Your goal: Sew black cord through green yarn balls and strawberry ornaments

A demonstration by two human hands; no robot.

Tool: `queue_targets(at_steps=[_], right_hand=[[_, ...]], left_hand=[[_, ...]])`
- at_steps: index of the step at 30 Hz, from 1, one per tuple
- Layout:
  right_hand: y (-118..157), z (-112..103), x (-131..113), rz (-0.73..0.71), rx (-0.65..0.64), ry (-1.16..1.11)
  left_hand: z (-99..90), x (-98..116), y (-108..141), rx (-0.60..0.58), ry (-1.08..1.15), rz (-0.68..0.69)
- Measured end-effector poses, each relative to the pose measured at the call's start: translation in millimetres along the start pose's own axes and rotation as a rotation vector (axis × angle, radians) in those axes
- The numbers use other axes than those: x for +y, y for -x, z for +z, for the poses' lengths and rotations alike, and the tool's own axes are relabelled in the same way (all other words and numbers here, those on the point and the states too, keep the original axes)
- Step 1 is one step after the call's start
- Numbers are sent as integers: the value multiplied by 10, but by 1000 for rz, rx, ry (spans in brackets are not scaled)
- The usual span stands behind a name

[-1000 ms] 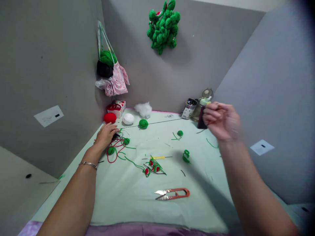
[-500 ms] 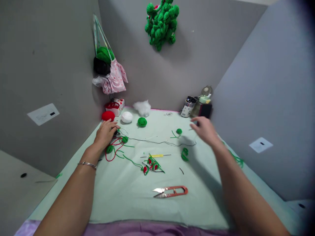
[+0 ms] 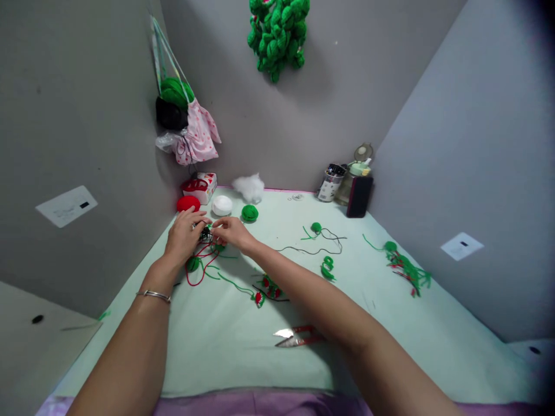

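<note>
At the black thread (image 3: 205, 234) — right hand (image 3: 233, 232) has come beside left hand (image 3: 184, 236).

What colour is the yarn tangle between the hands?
The tangle looks black; the head view, the only one, shows it best.

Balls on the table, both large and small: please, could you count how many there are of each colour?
Green balls: 5 (one near the left hand, one partly hidden by the right hand, one in the back row, two farther right)
Red ball: 1
White ball: 1
Total: 7 in view
</note>
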State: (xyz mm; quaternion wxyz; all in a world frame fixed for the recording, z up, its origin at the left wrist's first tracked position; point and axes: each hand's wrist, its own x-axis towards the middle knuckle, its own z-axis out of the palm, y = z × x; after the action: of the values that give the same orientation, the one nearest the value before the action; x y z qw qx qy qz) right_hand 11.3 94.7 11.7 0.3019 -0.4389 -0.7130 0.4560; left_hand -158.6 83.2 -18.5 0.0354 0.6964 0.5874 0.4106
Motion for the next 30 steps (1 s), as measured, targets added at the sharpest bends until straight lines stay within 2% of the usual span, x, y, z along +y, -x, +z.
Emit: queue_targets(at_steps=[2, 5, 8, 11, 15, 20, 22, 27, 29, 30], right_hand=[[56, -126, 25, -33, 25, 56], [240, -425, 24, -85, 53, 121], [523, -733, -17, -107, 59, 148], [851, -965, -60, -136, -1, 136], [1237, -1139, -122, -134, -97, 88], [1616, -1336, -287, -115, -130, -27], [1758, -1469, -331, -143, -113, -89], [2021, -1820, -256, -264, 63, -205], [2051, -1896, -213, -266, 44, -166], [2045, -1915, -200, -245, -8, -109]], left_hand=[[-22, -35, -9, 9, -10, -13], [-30, -106, -18, 11, -19, -46], [9, -169, -15, -7, -20, -51], [83, -216, -5, -28, -13, -38], [141, -310, 14, -11, -10, -60], [72, -472, 27, 43, -27, -136], [43, -499, 19, 57, -31, -158], [47, -448, -1, 60, -23, -153], [43, -418, 5, 67, -24, -155], [31, -406, 10, 74, -27, -160]])
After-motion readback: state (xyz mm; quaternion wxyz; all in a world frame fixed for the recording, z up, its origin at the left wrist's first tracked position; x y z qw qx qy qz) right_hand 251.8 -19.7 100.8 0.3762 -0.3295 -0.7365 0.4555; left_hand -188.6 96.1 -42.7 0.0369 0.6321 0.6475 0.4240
